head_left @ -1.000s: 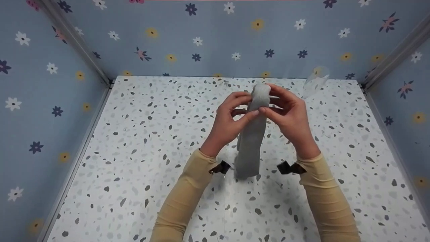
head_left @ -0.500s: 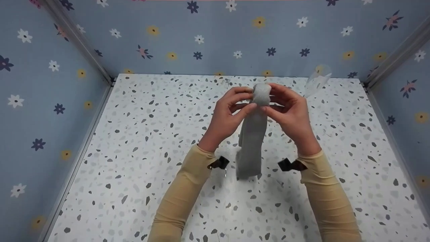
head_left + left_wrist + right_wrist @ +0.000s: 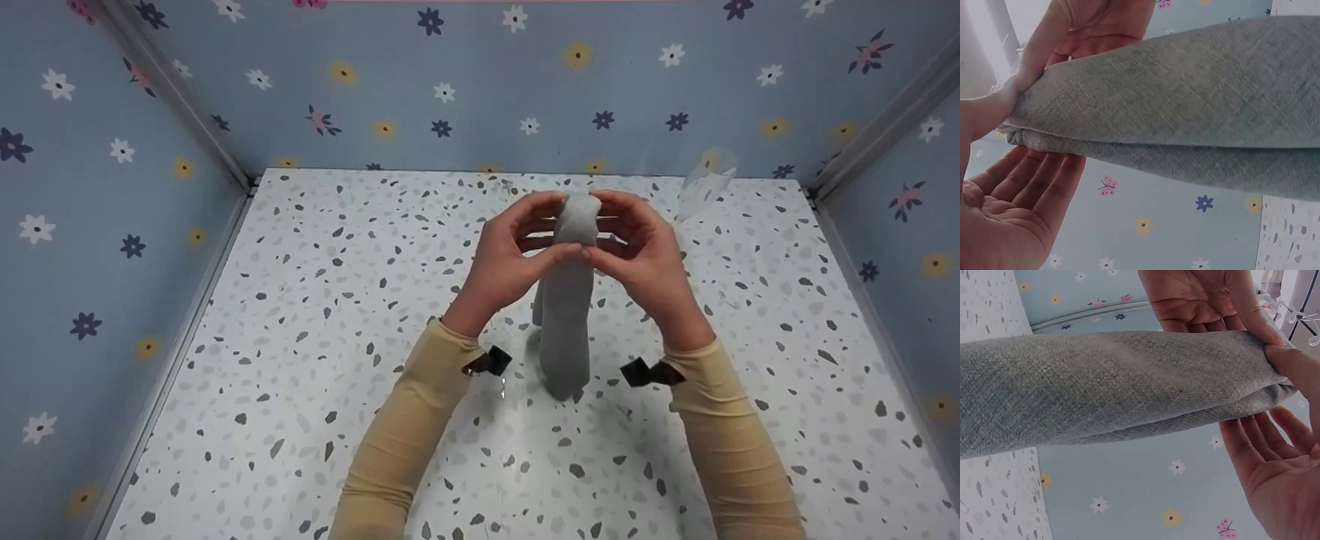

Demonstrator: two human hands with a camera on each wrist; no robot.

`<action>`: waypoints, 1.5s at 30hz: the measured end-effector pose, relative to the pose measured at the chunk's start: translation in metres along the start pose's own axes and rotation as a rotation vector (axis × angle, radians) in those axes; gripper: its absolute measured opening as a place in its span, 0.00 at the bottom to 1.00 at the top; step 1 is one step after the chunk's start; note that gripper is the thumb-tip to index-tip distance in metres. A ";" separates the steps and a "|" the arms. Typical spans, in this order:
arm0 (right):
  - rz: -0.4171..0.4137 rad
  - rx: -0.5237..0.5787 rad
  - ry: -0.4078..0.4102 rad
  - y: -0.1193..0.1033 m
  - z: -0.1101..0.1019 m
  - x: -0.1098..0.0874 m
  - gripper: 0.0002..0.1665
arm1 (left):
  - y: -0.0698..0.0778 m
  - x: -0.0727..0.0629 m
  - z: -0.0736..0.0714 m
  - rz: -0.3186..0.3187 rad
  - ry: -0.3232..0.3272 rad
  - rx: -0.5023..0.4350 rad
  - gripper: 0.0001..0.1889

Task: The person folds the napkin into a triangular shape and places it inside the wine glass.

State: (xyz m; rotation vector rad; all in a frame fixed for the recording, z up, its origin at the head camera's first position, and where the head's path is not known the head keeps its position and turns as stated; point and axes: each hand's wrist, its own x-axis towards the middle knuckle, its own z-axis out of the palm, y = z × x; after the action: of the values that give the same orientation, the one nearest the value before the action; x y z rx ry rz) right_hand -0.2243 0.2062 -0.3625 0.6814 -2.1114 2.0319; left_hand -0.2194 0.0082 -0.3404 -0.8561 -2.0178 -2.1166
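reader: where was the long, folded strip of grey woven cloth (image 3: 566, 322)?
author: over the white, grey-speckled flat desk (image 3: 337, 412), its top pinched by the fingers of the bare left hand (image 3: 504, 259) and bare right hand (image 3: 651, 259), thumbs meeting.

A clear object (image 3: 703, 187) rests on the speckled table (image 3: 352, 285) near flowered walls (image 3: 480, 67).

No readable text, labels, brands, numbers or signs in head or wrist views.
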 end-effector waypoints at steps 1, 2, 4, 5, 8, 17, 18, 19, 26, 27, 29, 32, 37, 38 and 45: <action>0.012 -0.008 -0.019 0.002 -0.001 -0.001 0.34 | 0.001 0.000 0.000 -0.004 0.007 0.000 0.25; 0.026 -0.021 -0.037 0.003 -0.001 -0.003 0.34 | 0.002 -0.001 0.000 -0.005 0.017 0.002 0.25; 0.051 -0.046 -0.069 0.008 -0.002 -0.006 0.34 | 0.005 0.000 -0.001 -0.003 0.037 0.006 0.24; 0.063 -0.054 -0.079 0.009 -0.002 -0.007 0.33 | 0.007 0.001 0.000 -0.002 0.046 0.007 0.24; 0.094 -0.047 -0.077 0.012 0.000 -0.010 0.30 | 0.012 0.003 0.001 0.001 0.055 0.005 0.24; 0.071 -0.103 0.006 -0.012 0.015 -0.012 0.23 | 0.016 0.006 0.001 -0.007 0.051 -0.022 0.26; 0.067 -0.114 0.010 -0.016 0.016 -0.012 0.22 | 0.016 0.006 -0.001 -0.023 0.041 -0.026 0.26; 0.064 -0.123 0.014 -0.018 0.017 -0.012 0.22 | 0.014 0.005 -0.002 -0.040 0.030 -0.029 0.27; 0.067 -0.122 0.004 -0.012 0.015 -0.013 0.23 | 0.007 0.005 -0.004 -0.053 -0.001 -0.007 0.27; 0.075 -0.120 -0.013 -0.010 0.014 -0.014 0.23 | 0.006 0.005 -0.005 -0.042 0.006 -0.012 0.26; 0.099 -0.129 -0.054 -0.005 0.014 -0.015 0.24 | 0.005 0.005 -0.005 -0.030 0.025 -0.030 0.25; 0.141 -0.165 -0.101 0.001 0.014 -0.019 0.25 | 0.005 0.005 -0.007 -0.024 0.043 -0.054 0.24; 0.154 -0.226 -0.107 0.007 0.012 -0.022 0.22 | 0.006 0.005 -0.006 -0.032 0.041 -0.059 0.24; 0.152 -0.230 -0.105 0.007 0.012 -0.022 0.22 | 0.005 0.005 -0.005 -0.033 0.041 -0.057 0.24; 0.171 -0.277 -0.151 0.003 0.009 -0.022 0.23 | -0.021 0.008 -0.008 -0.022 0.024 -0.080 0.25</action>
State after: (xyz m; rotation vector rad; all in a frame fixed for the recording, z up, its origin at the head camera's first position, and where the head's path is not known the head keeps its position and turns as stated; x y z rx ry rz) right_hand -0.2042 0.2023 -0.3745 0.6479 -2.5541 1.7587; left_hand -0.2379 0.0056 -0.3550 -0.8188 -1.9522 -2.2225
